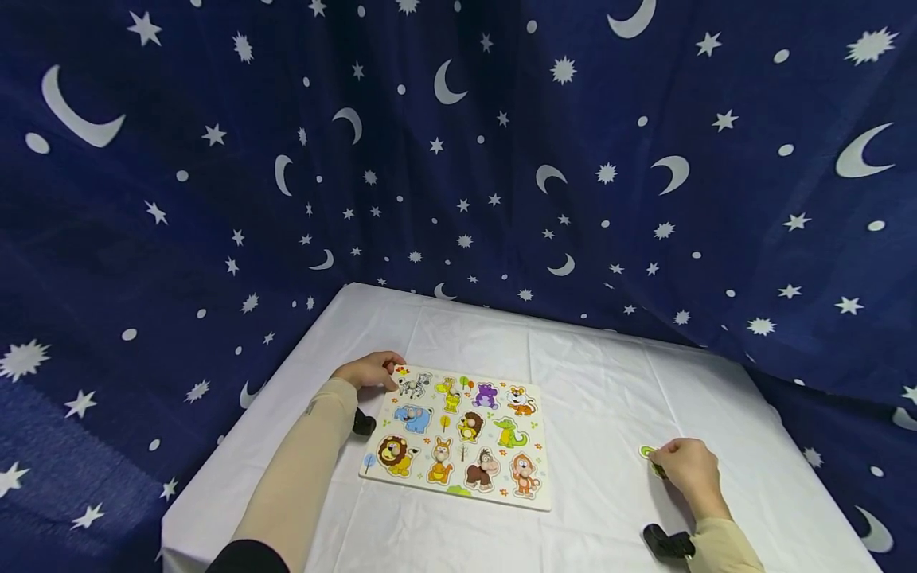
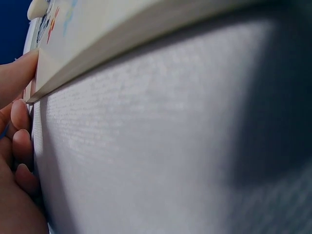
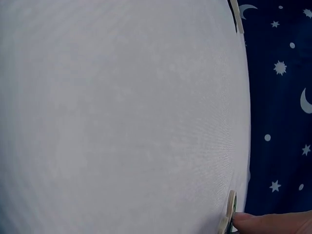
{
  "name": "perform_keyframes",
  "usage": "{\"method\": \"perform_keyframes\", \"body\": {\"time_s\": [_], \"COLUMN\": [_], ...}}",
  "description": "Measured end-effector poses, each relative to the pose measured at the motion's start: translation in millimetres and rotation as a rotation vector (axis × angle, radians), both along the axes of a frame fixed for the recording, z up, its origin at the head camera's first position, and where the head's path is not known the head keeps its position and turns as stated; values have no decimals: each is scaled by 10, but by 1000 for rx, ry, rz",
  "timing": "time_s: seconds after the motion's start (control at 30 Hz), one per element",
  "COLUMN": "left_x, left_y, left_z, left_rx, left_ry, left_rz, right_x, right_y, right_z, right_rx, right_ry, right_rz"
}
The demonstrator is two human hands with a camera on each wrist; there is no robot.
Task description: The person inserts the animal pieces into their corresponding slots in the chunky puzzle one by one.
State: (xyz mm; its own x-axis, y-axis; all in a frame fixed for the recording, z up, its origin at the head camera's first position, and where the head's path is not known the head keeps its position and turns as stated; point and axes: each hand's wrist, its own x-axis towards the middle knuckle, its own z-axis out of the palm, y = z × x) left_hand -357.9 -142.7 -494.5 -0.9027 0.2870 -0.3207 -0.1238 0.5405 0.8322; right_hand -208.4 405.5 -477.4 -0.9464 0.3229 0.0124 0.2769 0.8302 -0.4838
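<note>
A wooden animal puzzle board [image 1: 458, 436] lies flat on the white table, with a zebra, a lion, a monkey and several other animals on it. My left hand [image 1: 368, 372] grips its far left corner. In the left wrist view, the thumb [image 2: 22, 73] presses the corner of the board [image 2: 63, 70], with the other fingers curled at its edge. Well to the right of the board, my right hand [image 1: 688, 468] pinches a small wooden puzzle piece [image 1: 647, 451], green and yellow. My fingers hide most of that piece [image 3: 230, 209], so its animal cannot be told.
White cloth covers the table [image 1: 587, 414]. A dark blue curtain [image 1: 487, 159] with moons and stars hangs behind and beside it. A black wrist device [image 1: 364, 422] sits by the left wrist and another black device [image 1: 666, 543] by the right.
</note>
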Motion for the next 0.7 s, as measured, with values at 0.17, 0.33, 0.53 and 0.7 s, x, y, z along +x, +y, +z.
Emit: {"method": "perform_keyframes", "body": {"time_s": [0.17,0.33,0.53,0.7], "left_x": [10,13,7,14], "left_y": [2,14,33,26], "left_z": [3,6,18,30], "left_rx": [-8,0,27,2], "left_ry": [-4,-8,-22,-4], "left_rz": [11,3,13,2], "right_x": [6,27,44,31], "right_y": [-4,-11,-17,-39], "right_z": [-34,-38,-14,-13], "right_rx": [-9,-17,-7,-17], "right_ry": [18,14,18,29], "right_rz": [-1,-5,4,12]}}
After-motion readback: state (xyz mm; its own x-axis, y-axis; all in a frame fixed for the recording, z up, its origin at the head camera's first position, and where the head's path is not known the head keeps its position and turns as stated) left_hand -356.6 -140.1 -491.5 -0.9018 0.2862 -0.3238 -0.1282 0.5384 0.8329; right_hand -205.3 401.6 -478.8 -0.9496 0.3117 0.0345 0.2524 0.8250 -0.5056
